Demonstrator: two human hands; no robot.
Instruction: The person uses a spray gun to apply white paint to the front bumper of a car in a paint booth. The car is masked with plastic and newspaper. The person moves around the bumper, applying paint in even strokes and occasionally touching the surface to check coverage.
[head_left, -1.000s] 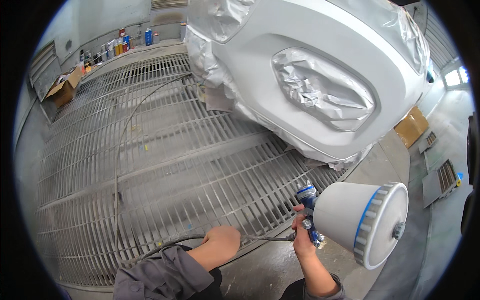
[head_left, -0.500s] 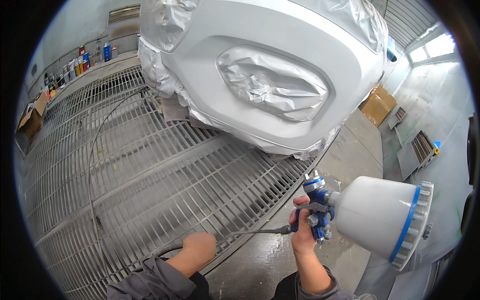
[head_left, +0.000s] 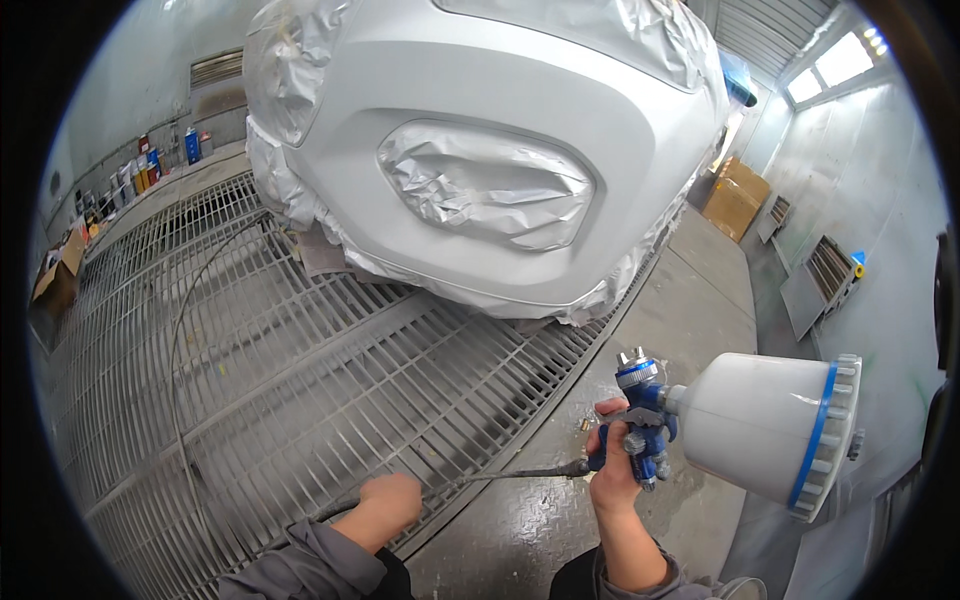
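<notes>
My right hand (head_left: 614,478) is wrapped round the handle of a blue and silver spray gun (head_left: 645,425), its nozzle pointing up and away from me. A large white paint cup (head_left: 755,420) with a blue ring and ribbed lid lies out to the gun's right. From the base of the handle a dark air hose (head_left: 520,473) runs left to my left hand (head_left: 392,502), which is closed round it. Ahead stands a white car body panel (head_left: 500,85), probably a bumper. Crinkled masking film (head_left: 490,185) covers its middle opening and its surroundings.
A metal floor grating (head_left: 300,400) spreads left and under the car, with a solid floor strip (head_left: 690,290) at right. Several cans and bottles (head_left: 145,168) line the left wall near an open carton (head_left: 58,268). A cardboard box (head_left: 737,198) stands far right, beside wall vents (head_left: 825,275).
The view has shifted, so the car sits farther left and slightly lower. Both hands keep their hold; the gun and cup have turned slightly, the cup lying more level.
</notes>
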